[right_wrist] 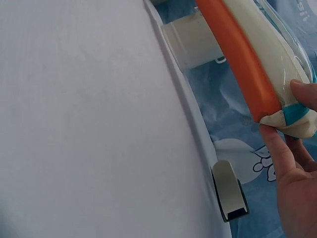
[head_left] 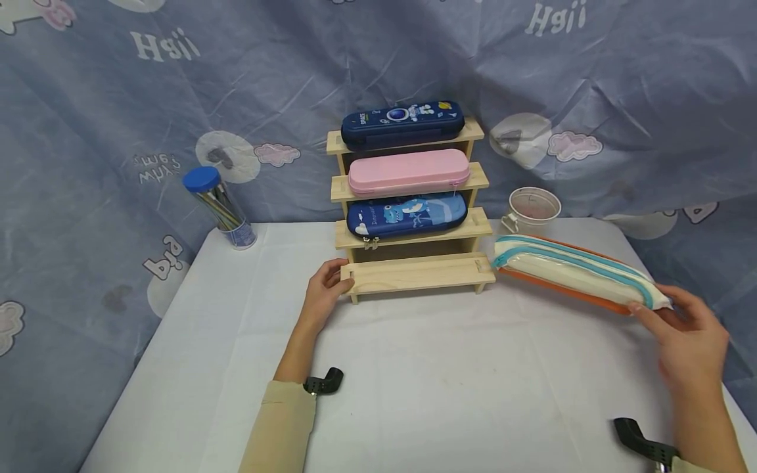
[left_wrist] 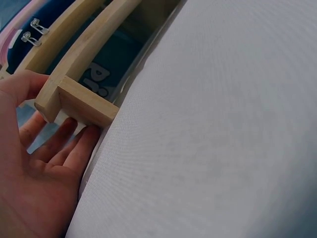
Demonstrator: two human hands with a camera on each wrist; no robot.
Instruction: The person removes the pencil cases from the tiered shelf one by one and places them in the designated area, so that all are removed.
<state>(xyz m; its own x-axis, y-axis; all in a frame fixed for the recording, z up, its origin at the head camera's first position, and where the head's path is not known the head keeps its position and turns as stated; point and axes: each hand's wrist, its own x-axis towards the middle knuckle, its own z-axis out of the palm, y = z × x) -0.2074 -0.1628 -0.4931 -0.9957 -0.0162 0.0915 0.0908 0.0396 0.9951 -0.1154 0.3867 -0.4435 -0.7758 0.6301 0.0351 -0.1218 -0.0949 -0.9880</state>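
Observation:
A wooden tiered rack (head_left: 414,276) stands at the back middle of the table. My left hand (head_left: 324,289) grips the left end of its lowest board, thumb on top; in the left wrist view the fingers lie beneath and beside the board end (left_wrist: 49,99). My right hand (head_left: 692,332) pinches the right end of a cream pencil case (head_left: 573,270) with teal stripes and an orange edge. The case is raised and slants, its far end near the rack's right side. On the upper boards lie a dark blue space pencil case (head_left: 402,125), a pink one (head_left: 408,172) and a blue dinosaur one (head_left: 408,215).
A white handled cup (head_left: 534,207) stands right of the rack, behind the cream case. Far left, a clear jar (head_left: 221,207) with a blue lid holds thin sticks. Behind the white table (head_left: 443,381) hangs a blue patterned cloth (head_left: 266,79).

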